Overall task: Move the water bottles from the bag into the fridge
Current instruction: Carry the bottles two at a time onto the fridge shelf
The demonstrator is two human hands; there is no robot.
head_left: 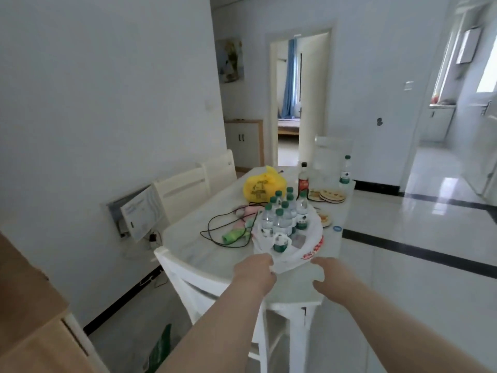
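Observation:
Several clear water bottles (282, 216) with green caps and labels stand in an opened white plastic bag (309, 251) on the white table (204, 254). One bottle (281, 242) lies on its side at the bag's near end. My left hand (254, 270) grips the bag's near edge with curled fingers. My right hand (326, 275) is at the bag's near right edge, fingers bent; whether it holds the plastic is unclear. Another green-capped bottle (345, 172) stands alone at the far right of the table. No fridge is in view.
A yellow bag (262, 185), a dark sauce bottle (303, 180), round coasters (329, 196), a black cable (223, 230) and a green item (232, 236) share the table. White chairs (188, 281) stand at the near end and along the left wall. Tiled floor stretches right.

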